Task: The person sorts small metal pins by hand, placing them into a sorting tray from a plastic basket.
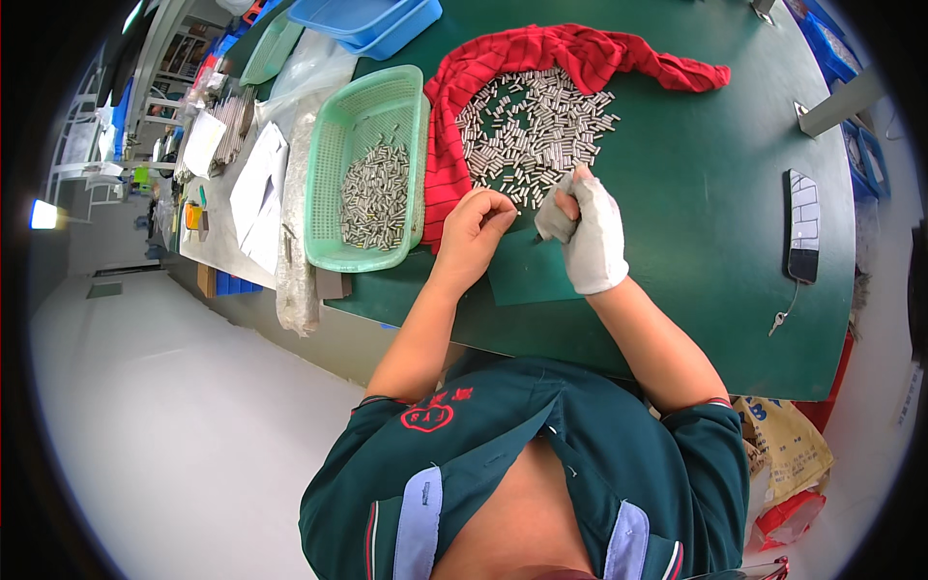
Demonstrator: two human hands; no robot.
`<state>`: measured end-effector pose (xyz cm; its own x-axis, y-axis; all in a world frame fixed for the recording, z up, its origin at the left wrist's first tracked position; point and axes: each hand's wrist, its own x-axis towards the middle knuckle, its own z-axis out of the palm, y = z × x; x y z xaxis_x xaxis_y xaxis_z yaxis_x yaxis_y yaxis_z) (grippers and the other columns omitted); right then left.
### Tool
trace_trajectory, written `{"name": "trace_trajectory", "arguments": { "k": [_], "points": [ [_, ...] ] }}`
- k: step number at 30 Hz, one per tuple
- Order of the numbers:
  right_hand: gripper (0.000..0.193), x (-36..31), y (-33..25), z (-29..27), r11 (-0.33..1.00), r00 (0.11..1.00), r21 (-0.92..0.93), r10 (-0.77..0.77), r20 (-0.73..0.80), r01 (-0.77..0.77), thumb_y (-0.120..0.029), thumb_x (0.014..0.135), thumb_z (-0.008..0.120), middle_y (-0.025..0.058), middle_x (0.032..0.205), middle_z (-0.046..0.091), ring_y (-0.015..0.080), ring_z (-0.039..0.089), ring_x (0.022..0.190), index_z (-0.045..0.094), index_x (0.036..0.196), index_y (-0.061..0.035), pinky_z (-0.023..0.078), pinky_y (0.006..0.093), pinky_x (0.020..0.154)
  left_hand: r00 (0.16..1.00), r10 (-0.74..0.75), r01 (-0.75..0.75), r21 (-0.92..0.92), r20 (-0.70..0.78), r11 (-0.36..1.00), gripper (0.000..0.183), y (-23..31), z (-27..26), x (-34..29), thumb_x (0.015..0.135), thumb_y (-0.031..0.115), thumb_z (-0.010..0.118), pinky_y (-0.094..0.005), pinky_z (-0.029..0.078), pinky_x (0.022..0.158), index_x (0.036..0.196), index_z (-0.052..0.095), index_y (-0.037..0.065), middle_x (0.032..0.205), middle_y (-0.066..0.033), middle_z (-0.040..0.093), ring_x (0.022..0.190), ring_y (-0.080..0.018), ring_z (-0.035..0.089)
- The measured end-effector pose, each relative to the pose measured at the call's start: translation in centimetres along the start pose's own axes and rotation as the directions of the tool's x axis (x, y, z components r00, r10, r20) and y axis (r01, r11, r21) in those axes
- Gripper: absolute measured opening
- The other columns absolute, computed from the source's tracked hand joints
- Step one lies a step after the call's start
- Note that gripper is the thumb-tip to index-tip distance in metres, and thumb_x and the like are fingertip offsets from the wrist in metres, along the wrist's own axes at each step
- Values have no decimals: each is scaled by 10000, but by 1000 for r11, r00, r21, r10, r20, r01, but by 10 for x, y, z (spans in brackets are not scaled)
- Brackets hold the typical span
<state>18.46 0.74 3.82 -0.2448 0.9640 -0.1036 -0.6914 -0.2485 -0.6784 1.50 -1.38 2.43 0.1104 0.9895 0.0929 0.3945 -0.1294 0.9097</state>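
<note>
A wide spread of small silvery metal pins (541, 121) lies on the green tabletop, bordered at the back and left by a red striped cloth (447, 135). My left hand (474, 232), bare, is closed with thumb and fingers pinched together at the near left edge of the pins; anything between them is too small to make out. My right hand (590, 237), in a white glove with bare fingertips, is curled closed at the near right edge of the pins. What it may hold is hidden. A green plastic basket (319, 184) with more pins (377, 198) stands left of the cloth.
Blue bins (387, 34) stand behind the basket. Papers (259, 198) and bubble wrap (298, 232) lie to the left. On the right are a phone (803, 227) with a key (777, 323) on a cord, and a metal post (841, 104). A green sheet (530, 275) lies near me.
</note>
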Motion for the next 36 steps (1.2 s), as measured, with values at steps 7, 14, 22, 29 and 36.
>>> {"name": "trace_trajectory", "arguments": {
  "k": [7, 14, 22, 29, 36],
  "points": [
    [445, -6, 1, 2, 997, 999, -72, -29, 26, 31, -369, 990, 416, -14, 547, 327, 98, 292, 491, 369, 639, -99, 290, 263, 502, 994, -94, 105, -372, 46, 922, 77, -6, -3, -9, 898, 76, 619, -193, 381, 739, 944, 582, 28, 906, 23, 531, 802, -54, 468],
    [440, -16, -4, 7, 989, 987, -105, -90, 136, 105, -373, 989, 422, -8, 579, 347, 104, 333, 543, 384, 652, -91, 291, 258, 535, 998, -37, 54, -386, 50, 921, 78, -6, -6, -14, 892, 75, 628, -197, 379, 735, 934, 586, 25, 911, 20, 526, 799, -52, 461],
    [434, -10, -4, 5, 992, 990, 116, -70, 125, 55, -367, 998, 392, -14, 563, 302, 123, 295, 524, 352, 652, -109, 297, 279, 541, 986, 157, -118, 421, -61, 900, 107, 10, 12, -36, 755, -16, 654, -336, 452, 681, 838, 594, 13, 792, -97, 576, 749, -258, 555],
    [424, -5, 4, 1, 988, 995, 154, -4, 105, -13, -376, 998, 366, -26, 544, 284, 118, 273, 509, 347, 659, -123, 288, 291, 533, 970, 225, -143, 531, -92, 835, 111, 6, 21, -42, 738, -22, 654, -391, 450, 684, 804, 574, 16, 796, -110, 585, 771, -307, 561],
    [481, -5, 4, 9, 990, 999, 139, 32, 6, -32, -400, 990, 371, -19, 496, 233, 130, 210, 474, 317, 603, -119, 239, 302, 505, 960, 258, -156, 557, -110, 816, 134, 8, 24, -44, 712, -37, 647, -400, 430, 671, 790, 558, 26, 778, -106, 560, 741, -307, 538]
  ]
}}
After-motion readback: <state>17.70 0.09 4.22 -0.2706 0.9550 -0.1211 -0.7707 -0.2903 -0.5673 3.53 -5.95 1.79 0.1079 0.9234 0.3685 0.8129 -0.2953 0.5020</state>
